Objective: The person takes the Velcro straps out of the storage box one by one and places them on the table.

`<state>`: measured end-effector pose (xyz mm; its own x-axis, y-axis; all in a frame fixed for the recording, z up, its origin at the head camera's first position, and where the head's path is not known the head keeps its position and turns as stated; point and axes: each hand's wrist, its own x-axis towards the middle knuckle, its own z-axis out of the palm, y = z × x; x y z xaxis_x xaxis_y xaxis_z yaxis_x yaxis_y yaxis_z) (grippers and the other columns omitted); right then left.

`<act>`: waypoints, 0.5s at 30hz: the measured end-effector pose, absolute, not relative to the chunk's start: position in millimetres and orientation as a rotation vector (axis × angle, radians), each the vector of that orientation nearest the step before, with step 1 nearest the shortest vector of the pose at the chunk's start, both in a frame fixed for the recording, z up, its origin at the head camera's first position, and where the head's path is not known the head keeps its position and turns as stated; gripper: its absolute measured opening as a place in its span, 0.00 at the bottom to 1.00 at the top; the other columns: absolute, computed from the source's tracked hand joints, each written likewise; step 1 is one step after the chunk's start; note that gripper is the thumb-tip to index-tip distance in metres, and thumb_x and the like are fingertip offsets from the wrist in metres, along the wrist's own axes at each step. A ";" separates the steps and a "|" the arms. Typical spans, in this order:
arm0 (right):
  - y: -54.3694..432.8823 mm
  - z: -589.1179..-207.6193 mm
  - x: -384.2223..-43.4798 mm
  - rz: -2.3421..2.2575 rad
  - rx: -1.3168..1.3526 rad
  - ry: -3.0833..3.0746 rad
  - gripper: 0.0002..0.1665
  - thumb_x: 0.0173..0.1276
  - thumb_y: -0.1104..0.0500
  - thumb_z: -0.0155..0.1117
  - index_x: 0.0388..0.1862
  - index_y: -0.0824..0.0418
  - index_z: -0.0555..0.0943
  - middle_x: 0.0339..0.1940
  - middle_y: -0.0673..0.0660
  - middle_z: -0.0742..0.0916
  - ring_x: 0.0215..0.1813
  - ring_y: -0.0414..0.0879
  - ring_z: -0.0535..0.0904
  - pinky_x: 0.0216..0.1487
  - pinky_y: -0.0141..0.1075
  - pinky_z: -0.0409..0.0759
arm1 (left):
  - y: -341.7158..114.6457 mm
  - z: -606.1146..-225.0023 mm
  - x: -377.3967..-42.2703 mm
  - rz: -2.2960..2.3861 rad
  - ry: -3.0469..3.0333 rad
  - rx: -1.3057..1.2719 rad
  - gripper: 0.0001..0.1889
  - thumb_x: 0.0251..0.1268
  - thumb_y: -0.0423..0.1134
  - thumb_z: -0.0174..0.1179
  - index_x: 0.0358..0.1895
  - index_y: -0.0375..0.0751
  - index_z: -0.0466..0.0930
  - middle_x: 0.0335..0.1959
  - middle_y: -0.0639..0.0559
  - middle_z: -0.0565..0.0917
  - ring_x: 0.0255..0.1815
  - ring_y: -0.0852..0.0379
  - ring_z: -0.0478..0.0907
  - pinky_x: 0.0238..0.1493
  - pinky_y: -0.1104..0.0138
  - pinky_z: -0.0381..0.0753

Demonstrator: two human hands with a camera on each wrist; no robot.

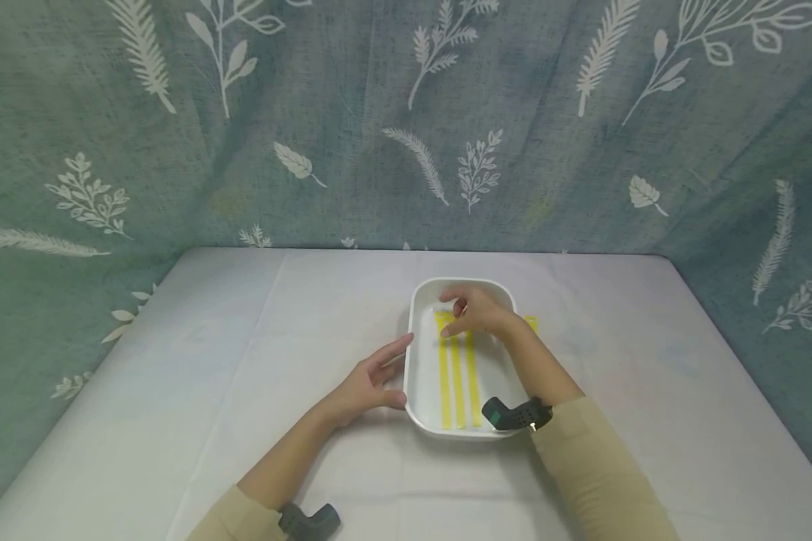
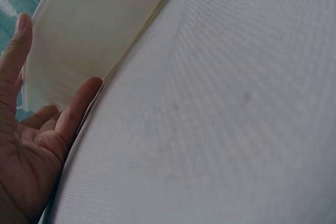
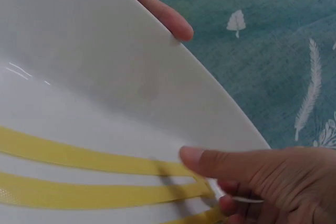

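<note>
A white rectangular tray (image 1: 419, 413) lies on the table, with three flat yellow strips (image 1: 444, 391) running lengthwise side by side on its floor. My left hand (image 1: 362, 387) rests against the tray's left side, fingers and thumb spread along its wall. In the right wrist view, a left fingertip shows at the rim. My right hand (image 1: 477, 312) reaches into the tray over the far ends of the strips. Its thumb and index finger stand apart, and the other fingers bend under the palm. The right wrist view has the thumb (image 3: 210, 162) close over the strip ends, partly hiding them.
Another yellow piece (image 1: 531, 323) shows just outside the tray's right side, partly covered by the right forearm. White cloth covers the table (image 1: 311, 315). A blue-green leaf-patterned curtain (image 1: 352, 128) hangs behind it. Each wrist wears a dark camera band (image 1: 517, 415).
</note>
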<state>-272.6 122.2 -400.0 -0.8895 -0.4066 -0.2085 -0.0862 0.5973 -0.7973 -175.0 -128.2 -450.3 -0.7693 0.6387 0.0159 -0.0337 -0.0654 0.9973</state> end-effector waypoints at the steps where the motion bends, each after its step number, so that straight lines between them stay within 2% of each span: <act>1: 122.4 -400.8 -272.4 -1.164 -0.400 2.477 0.39 0.45 0.62 0.80 0.58 0.66 0.75 0.30 0.54 0.76 0.30 0.44 0.69 0.31 0.30 0.70 | -127.9 -450.7 -175.1 1.887 1.744 0.646 0.53 0.46 0.43 0.74 0.75 0.49 0.49 0.77 0.51 0.46 0.76 0.39 0.44 0.58 0.58 0.76; 5: 121.6 -403.6 -271.6 -1.017 -0.445 2.551 0.39 0.42 0.58 0.82 0.55 0.65 0.77 0.27 0.53 0.77 0.30 0.44 0.71 0.32 0.30 0.70 | -127.4 -451.8 -175.6 1.893 1.725 0.660 0.53 0.45 0.45 0.74 0.75 0.50 0.49 0.77 0.49 0.45 0.75 0.38 0.43 0.57 0.56 0.77; 15: 111.0 -408.6 -274.1 -0.910 -0.523 2.594 0.37 0.44 0.57 0.81 0.55 0.65 0.78 0.28 0.53 0.78 0.32 0.44 0.71 0.35 0.31 0.71 | -127.9 -451.2 -175.3 1.878 1.746 0.669 0.54 0.46 0.45 0.73 0.75 0.46 0.47 0.77 0.48 0.44 0.75 0.37 0.44 0.58 0.55 0.76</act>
<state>-274.1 111.0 -408.6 -0.8740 -0.4456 -0.1939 -0.2269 0.7271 -0.6480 -175.3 -127.9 -451.2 -0.7614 0.6478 0.0255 -0.0217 -0.0648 0.9977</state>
